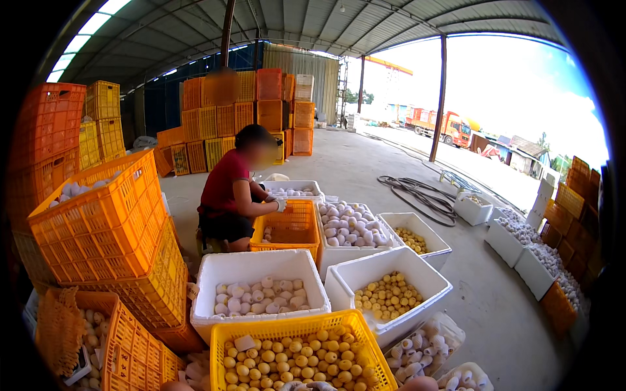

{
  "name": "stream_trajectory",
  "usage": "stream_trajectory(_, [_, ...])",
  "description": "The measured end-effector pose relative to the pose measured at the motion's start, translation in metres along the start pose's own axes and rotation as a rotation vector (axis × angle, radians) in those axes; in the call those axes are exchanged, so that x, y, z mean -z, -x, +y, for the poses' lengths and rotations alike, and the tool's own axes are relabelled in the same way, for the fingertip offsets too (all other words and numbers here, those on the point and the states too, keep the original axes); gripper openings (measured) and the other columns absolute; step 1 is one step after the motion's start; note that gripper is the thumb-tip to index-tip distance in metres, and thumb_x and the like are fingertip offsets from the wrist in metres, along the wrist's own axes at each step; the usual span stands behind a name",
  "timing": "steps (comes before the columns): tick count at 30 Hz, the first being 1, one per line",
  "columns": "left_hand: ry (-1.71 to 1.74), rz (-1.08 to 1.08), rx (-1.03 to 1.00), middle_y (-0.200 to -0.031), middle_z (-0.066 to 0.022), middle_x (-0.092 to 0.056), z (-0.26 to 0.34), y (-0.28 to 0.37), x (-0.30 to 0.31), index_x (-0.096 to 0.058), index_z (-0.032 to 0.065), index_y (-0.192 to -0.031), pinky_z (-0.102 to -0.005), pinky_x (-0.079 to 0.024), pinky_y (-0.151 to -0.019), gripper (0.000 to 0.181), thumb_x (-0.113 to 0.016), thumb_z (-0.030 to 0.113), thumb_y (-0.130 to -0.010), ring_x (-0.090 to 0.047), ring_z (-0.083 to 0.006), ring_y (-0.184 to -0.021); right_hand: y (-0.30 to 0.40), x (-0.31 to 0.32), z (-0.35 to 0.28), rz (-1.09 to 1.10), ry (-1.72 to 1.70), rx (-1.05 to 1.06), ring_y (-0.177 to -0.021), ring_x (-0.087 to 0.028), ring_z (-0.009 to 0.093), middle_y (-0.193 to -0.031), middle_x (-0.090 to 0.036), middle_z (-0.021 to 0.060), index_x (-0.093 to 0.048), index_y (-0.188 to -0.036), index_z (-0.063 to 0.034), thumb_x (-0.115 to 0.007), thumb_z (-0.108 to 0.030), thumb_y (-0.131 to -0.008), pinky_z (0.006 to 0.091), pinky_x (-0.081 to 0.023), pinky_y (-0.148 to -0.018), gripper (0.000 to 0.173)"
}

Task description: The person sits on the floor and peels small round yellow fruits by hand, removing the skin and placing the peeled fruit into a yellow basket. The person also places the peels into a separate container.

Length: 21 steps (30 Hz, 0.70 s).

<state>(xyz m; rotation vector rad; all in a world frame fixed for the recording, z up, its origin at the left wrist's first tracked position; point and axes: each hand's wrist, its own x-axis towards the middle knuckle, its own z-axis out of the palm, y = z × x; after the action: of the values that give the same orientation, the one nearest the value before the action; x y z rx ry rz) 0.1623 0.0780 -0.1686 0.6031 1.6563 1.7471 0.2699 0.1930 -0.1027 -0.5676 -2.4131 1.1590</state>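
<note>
A yellow plastic crate (217, 352) full of round yellow fruit (301, 360) stands right before me; a small pale block lies on the fruit. At the bottom edge, my left hand (292, 386) and my right hand (321, 386) show only as gloved fingertips by the crate's near side; what they hold is hidden. Beyond the crate, a white foam box (261, 259) holds fruit in white foam nets (261, 295). Right of it, another foam box (420, 273) holds bare yellow fruit (389, 295). Loose foam nets (420, 349) fill a clear bag on the right.
A person in a red shirt (220, 183) sits ahead, gloved hands over an orange crate (313, 229). Stacked orange crates (102, 220) rise close on my left. More foam boxes (508, 242) line the right side. A coiled dark hose (420, 193) lies on the concrete floor.
</note>
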Motion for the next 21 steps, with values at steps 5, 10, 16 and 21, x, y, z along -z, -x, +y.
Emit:
stream_trajectory(5, [0.077, -0.119, 0.12, -0.101, -0.0035, -0.065, 0.021, 0.002, 0.008, -0.059, 0.0058, -0.113, -0.0276, -0.053, -0.08, 0.027, -0.068, 0.011, -0.089, -0.061, -0.0137, -0.091, -0.004, -0.011, 0.008, -0.044, -0.625, -0.377, -0.078, -0.065, 0.024, -0.092, -0.067, 0.0145, -0.065, -0.107, -0.0038, -0.078, -0.021, -0.074, 0.0359, -0.053, -0.07, 0.039])
stream_trajectory(10, [0.171, -0.147, 0.347, -0.095, -0.0022, -0.063, 0.029, 0.013, 0.008, -0.06, 0.0081, -0.105, -0.027, -0.053, -0.075, 0.015, -0.063, 0.011, -0.091, -0.06, -0.0126, -0.086, -0.007, 0.0, 0.015, -0.257, -0.447, -0.447, -0.084, -0.065, 0.023, -0.097, -0.067, 0.0129, -0.062, -0.113, -0.0041, -0.073, -0.022, -0.081, 0.0339, -0.053, -0.077, 0.038])
stream_trajectory(16, [-0.179, 0.035, 0.008, -0.087, -0.0013, -0.059, 0.011, -0.009, -0.003, -0.061, 0.006, -0.102, -0.0274, -0.051, -0.071, 0.011, -0.062, 0.009, -0.091, -0.054, -0.0129, -0.079, -0.008, 0.001, -0.007, 0.02, -0.09, -0.17, -0.079, -0.065, 0.024, -0.088, -0.068, 0.0122, -0.067, -0.104, -0.0068, -0.076, -0.028, -0.075, 0.0357, -0.054, -0.071, 0.037])
stream_trajectory(21, [-0.065, 0.02, 0.278, -0.101, -0.0057, -0.06, 0.03, -0.01, 0.013, -0.052, 0.0054, -0.107, -0.029, -0.055, -0.076, 0.035, -0.077, 0.015, -0.083, -0.059, -0.0148, -0.086, -0.014, 0.017, -0.006, -0.281, -0.717, -0.402, -0.084, -0.06, 0.012, -0.097, -0.064, 0.0065, -0.055, -0.124, -0.0017, -0.065, -0.016, -0.091, 0.025, -0.05, -0.077, 0.037])
